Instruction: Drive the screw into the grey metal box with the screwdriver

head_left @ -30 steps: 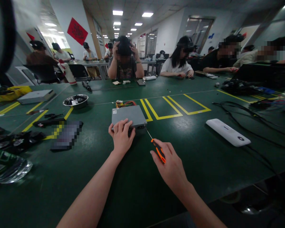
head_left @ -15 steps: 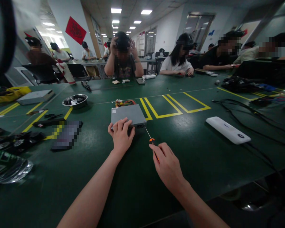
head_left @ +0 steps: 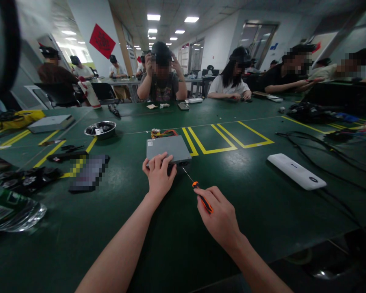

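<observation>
A grey metal computer power supply (head_left: 171, 147) lies on the green table, its bundle of coloured cables (head_left: 163, 133) at the far side. My left hand (head_left: 160, 173) grips its near left edge, fingers spread over the top and thumb against the front face. In my right hand (head_left: 218, 207) is a screwdriver (head_left: 203, 200) with an orange and black handle. The shaft points up and left, its tip at the lower front face of the power supply, near the socket. Whether the tip touches a screw is too small to tell.
Left of me are a steel bowl (head_left: 100, 129) of small parts, a blurred-out phone-like slab (head_left: 90, 173) and a water bottle (head_left: 15, 207). A white power bank (head_left: 295, 171) and black cables (head_left: 317, 154) lie to the right. Several people sit across the table.
The screwdriver tip has shifted left along the front face of the power supply, and more of the handle shows. My left hand stays on the power supply. The view has tilted slightly.
</observation>
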Demonstrator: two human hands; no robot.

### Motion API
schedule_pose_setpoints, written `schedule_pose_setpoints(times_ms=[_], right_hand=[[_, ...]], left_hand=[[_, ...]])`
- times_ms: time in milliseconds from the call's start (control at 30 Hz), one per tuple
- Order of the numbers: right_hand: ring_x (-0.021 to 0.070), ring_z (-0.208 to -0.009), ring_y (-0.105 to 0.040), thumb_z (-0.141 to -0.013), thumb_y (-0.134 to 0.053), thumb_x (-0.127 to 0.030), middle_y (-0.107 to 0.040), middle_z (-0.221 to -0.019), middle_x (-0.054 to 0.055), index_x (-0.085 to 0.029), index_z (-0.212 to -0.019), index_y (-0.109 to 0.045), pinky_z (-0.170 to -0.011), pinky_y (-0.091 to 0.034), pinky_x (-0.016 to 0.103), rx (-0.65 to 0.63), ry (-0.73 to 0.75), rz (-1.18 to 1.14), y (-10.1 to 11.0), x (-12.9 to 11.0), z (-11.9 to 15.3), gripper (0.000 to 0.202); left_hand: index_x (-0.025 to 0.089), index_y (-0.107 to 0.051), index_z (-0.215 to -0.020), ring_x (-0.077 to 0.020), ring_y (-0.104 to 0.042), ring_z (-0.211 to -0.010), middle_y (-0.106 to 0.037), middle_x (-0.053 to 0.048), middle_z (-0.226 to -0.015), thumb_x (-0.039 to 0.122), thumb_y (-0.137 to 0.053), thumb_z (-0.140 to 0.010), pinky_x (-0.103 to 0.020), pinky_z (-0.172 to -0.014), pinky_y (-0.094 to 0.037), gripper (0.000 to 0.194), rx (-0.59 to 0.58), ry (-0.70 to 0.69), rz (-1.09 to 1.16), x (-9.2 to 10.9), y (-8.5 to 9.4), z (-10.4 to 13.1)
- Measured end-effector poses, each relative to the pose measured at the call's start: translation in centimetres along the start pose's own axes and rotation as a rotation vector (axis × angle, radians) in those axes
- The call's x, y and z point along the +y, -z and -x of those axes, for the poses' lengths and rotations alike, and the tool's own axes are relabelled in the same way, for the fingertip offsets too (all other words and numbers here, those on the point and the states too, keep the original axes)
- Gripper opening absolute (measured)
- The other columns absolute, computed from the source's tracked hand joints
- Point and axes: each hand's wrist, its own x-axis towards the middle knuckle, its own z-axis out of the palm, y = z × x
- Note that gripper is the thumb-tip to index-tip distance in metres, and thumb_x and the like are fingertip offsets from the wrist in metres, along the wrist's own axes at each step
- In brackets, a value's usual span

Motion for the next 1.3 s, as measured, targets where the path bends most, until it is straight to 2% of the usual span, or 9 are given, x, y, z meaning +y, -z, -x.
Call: schedule_pose_setpoints(times_ms=[167, 467, 867, 1033, 1300], right_hand=[[0.0126, -0.073, -0.055, -0.084, -0.046, -0.014, -0.054, -0.085, 0.005, -0.015, -0.103, -0.058, -0.067, -0.047, 0.026, 0.058, -0.054, -0.012, 0.1, 0.6, 0.2, 0.022], [0.0123, -0.072, -0.054, -0.085, -0.043, -0.013, -0.053, -0.085, 0.005, -0.016, -0.105, -0.056, -0.065, -0.047, 0.026, 0.001, -0.008, -0.057, -0.5, -0.4, -0.4, 0.025], [0.0129, -0.075, -0.056, -0.085, -0.041, -0.014, -0.053, -0.089, 0.005, -0.018, -0.106, -0.056, -0.068, -0.047, 0.026, -0.006, -0.06, -0.073, -0.8, -0.2, -0.7, 0.026], [0.0137, -0.078, -0.056, -0.085, -0.042, -0.016, -0.054, -0.09, 0.006, -0.018, -0.105, -0.057, -0.07, -0.047, 0.028, -0.047, -0.076, -0.106, 0.1, 0.3, -1.5, 0.024], [0.014, -0.074, -0.057, -0.084, -0.046, -0.019, -0.056, -0.087, 0.004, -0.02, -0.099, -0.058, -0.067, -0.049, 0.028, -0.098, 0.02, -0.038, 2.5, 1.4, -4.2, 0.02]], left_hand=[[0.028, -0.055, -0.107, -0.0237, -0.045, -0.113, -0.057, -0.003, -0.118, 0.033, -0.053, -0.081, -0.048, -0.104, -0.015, 0.026, -0.002, -0.001, -0.014, 0.1, 0.1, 0.0], [0.028, -0.055, -0.108, -0.0238, -0.045, -0.113, -0.057, -0.003, -0.118, 0.032, -0.054, -0.081, -0.048, -0.104, -0.015, 0.027, -0.006, 0.0, -0.005, 0.1, 0.1, 0.0], [0.028, -0.054, -0.108, -0.0244, -0.045, -0.112, -0.057, -0.004, -0.118, 0.032, -0.054, -0.081, -0.049, -0.103, -0.016, 0.028, 0.001, -0.01, -0.004, 0.1, 0.2, -0.1], [0.028, -0.055, -0.108, -0.0248, -0.045, -0.111, -0.057, -0.004, -0.117, 0.03, -0.055, -0.08, -0.05, -0.102, -0.016, 0.028, 0.007, -0.008, -0.008, 0.1, 0.0, -0.1], [0.028, -0.055, -0.108, -0.0242, -0.045, -0.112, -0.057, -0.004, -0.118, 0.032, -0.055, -0.08, -0.047, -0.103, -0.016, 0.028, -0.01, 0.002, -0.009, 0.1, 0.3, -0.1]])
